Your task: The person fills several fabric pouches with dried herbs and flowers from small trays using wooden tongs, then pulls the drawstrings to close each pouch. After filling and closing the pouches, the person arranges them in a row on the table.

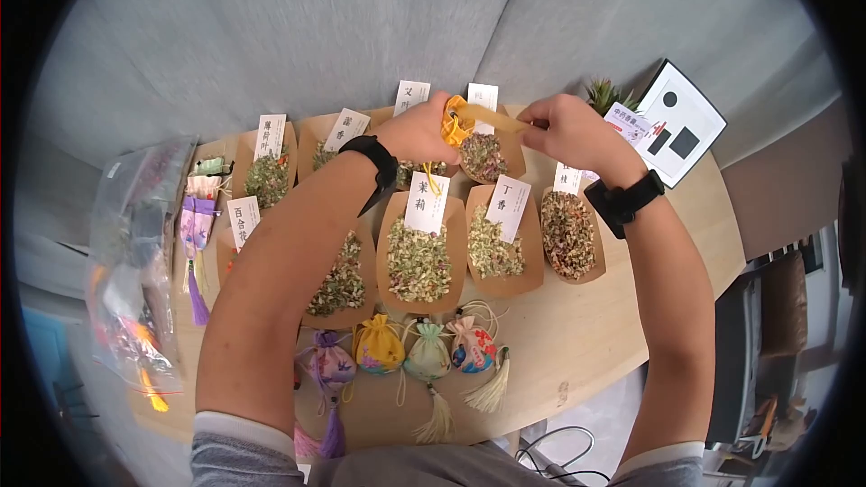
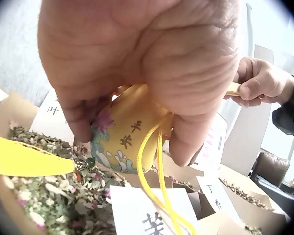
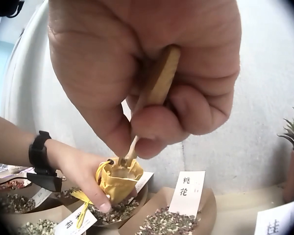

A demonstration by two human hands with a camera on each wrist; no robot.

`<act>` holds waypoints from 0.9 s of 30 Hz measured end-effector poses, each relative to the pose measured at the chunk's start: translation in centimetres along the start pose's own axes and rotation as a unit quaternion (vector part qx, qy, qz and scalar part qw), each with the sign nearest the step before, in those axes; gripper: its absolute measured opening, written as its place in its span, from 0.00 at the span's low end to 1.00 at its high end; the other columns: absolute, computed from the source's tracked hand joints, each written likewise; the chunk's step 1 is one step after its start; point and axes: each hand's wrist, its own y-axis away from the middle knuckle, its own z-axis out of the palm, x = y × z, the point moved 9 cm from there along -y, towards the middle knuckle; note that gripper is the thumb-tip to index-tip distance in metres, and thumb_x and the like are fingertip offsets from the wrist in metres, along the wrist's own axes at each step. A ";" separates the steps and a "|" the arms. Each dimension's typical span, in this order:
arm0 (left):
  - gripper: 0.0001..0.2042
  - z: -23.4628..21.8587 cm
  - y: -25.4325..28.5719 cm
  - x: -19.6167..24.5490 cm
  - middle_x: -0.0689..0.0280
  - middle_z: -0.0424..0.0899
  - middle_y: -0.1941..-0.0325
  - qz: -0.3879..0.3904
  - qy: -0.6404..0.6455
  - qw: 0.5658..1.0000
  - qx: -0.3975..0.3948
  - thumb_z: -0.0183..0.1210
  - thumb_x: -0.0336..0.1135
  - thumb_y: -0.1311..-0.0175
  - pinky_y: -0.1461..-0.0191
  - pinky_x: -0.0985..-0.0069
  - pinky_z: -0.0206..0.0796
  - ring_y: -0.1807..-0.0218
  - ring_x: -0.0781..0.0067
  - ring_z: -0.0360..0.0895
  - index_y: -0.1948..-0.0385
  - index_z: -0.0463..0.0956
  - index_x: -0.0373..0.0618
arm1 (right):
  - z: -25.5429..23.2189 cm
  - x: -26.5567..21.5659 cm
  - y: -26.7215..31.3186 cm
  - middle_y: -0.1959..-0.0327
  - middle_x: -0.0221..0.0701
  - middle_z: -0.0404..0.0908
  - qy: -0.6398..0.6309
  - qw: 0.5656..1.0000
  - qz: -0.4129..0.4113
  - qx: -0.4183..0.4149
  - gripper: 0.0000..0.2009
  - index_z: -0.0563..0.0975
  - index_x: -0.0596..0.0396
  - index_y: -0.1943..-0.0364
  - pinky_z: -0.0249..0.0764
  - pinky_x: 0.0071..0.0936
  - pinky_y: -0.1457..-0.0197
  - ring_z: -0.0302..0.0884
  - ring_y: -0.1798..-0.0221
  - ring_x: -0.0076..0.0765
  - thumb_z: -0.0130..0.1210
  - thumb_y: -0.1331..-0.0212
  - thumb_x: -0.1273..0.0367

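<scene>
My left hand (image 1: pixel 417 133) grips a yellow drawstring pouch (image 2: pixel 130 129) by its upper part, above the back row of trays. Flowers and characters are printed on the pouch, and its yellow cord (image 2: pixel 159 176) and tassel (image 2: pixel 32 155) hang out. Its gathered mouth (image 3: pixel 120 178) stands open in the right wrist view. My right hand (image 1: pixel 577 131) pinches the handle of a wooden scoop (image 3: pixel 159 81) between thumb and curled fingers. The scoop's far end reaches into the pouch's mouth; what it carries is hidden. Beneath lies a tray of dried herbs (image 1: pixel 483 158).
Cardboard trays of dried herbs with white name cards (image 1: pixel 426 202) stand in two rows. In front lie several sachets, among them a green one (image 1: pixel 428 353). A plastic bag (image 1: pixel 135 261) is at left; a plant (image 1: pixel 606 93) and framed sign (image 1: pixel 683 126) stand at right.
</scene>
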 end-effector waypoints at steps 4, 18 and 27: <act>0.44 -2.4 1.9 2.7 0.51 0.79 0.43 0.024 0.039 0.998 0.051 0.74 0.37 0.50 0.41 0.70 0.73 0.44 0.64 0.79 0.34 0.56 0.32 | -1.7 -2.0 0.9 0.74 0.36 0.83 -0.022 1.000 0.005 0.017 0.13 0.84 0.65 0.56 0.73 0.31 0.64 0.76 0.72 0.28 0.62 0.38 0.68; 0.43 -2.3 15.0 12.3 0.53 0.69 0.40 0.160 0.219 0.909 0.317 0.74 0.30 0.48 0.38 0.67 0.73 0.38 0.62 0.74 0.35 0.51 0.33 | -0.9 -12.4 10.8 0.69 0.32 0.79 -0.268 0.943 -0.092 0.175 0.18 0.77 0.63 0.55 0.75 0.27 0.62 0.77 0.65 0.23 0.69 0.43 0.66; 0.30 1.6 30.5 13.7 0.54 0.73 0.36 0.227 0.253 0.922 0.185 0.60 0.26 0.34 0.31 0.65 0.68 0.33 0.63 0.73 0.31 0.59 0.38 | 2.5 -15.3 18.7 0.66 0.34 0.80 -0.328 0.912 -0.156 0.192 0.12 0.80 0.60 0.56 0.74 0.29 0.62 0.77 0.66 0.31 0.67 0.45 0.76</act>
